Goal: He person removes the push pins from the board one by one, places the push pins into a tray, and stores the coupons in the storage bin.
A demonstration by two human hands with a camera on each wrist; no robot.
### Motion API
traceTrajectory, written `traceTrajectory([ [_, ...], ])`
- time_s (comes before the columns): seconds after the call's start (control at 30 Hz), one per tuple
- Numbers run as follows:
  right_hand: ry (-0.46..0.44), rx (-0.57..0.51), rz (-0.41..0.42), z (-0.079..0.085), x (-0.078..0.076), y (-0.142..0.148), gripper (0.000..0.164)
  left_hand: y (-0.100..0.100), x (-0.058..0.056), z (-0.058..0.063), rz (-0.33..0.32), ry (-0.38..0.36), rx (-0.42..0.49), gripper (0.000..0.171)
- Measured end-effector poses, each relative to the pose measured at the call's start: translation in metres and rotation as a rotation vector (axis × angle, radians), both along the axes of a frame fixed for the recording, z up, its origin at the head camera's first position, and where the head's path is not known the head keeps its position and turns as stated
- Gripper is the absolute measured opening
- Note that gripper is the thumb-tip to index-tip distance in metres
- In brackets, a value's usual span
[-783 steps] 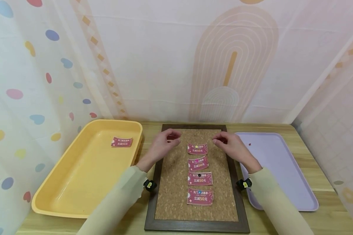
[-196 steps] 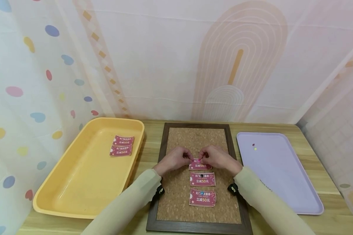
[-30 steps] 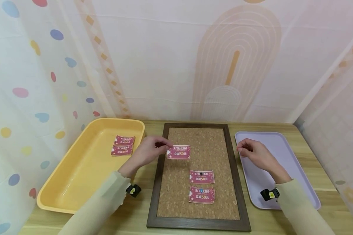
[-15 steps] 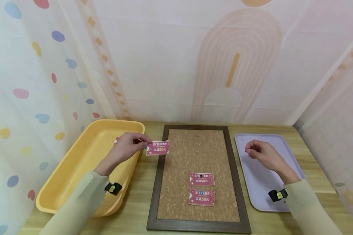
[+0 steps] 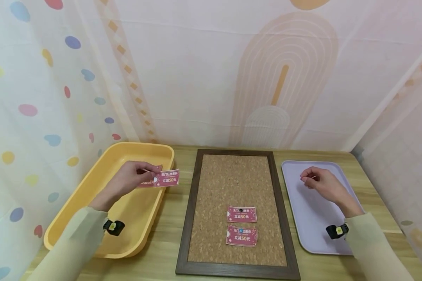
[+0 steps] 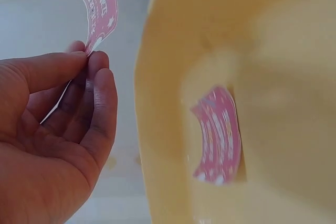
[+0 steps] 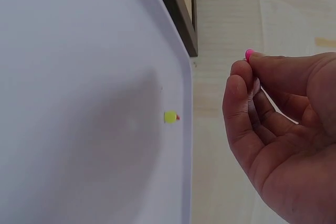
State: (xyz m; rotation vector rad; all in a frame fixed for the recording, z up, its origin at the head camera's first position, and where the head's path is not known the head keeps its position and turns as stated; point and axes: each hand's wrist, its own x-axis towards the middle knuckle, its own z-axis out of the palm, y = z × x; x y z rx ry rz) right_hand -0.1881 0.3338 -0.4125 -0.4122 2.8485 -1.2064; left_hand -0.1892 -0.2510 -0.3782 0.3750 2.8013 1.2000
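Between thumb and fingers, my left hand pinches a pink paper coupon by its left end, above the right rim of the yellow bin. Inside that bin lie overlapping pink coupons, partly behind the hand in the head view. My right hand is over the lilac tray, pinching a push pin with a pink head. Two more coupons, an upper one and a lower one, hang on the cork board, with a black pin and a blue pin.
On the lilac tray sit a yellow pin and a small red piece against it; the right hand hides them in the head view. The board's dark frame stands between bin and tray. A patterned curtain rises behind the table.
My left hand has carried the coupon leftward, from above the cork board to the bin's right rim. The right hand has shifted slightly right over the tray, still holding the pin.
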Motion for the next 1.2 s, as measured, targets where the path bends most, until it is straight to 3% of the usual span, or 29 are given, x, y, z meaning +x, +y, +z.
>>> traceTrajectory([
  [0.43,-0.042,-0.047,-0.012,-0.008,-0.003,0.016,0.011,-0.04,-0.004,-0.005,-0.025,-0.101,0.01,0.019],
  [0.8,-0.077,-0.011,-0.012,-0.013,-0.008,0.021,0.009,-0.074,-0.013,-0.024,-0.046,-0.181,-0.01,0.022],
  [1.2,-0.064,0.053,0.037,-0.022,-0.015,0.022,0.004,-0.088,-0.016,-0.038,-0.063,-0.275,-0.034,0.021],
])
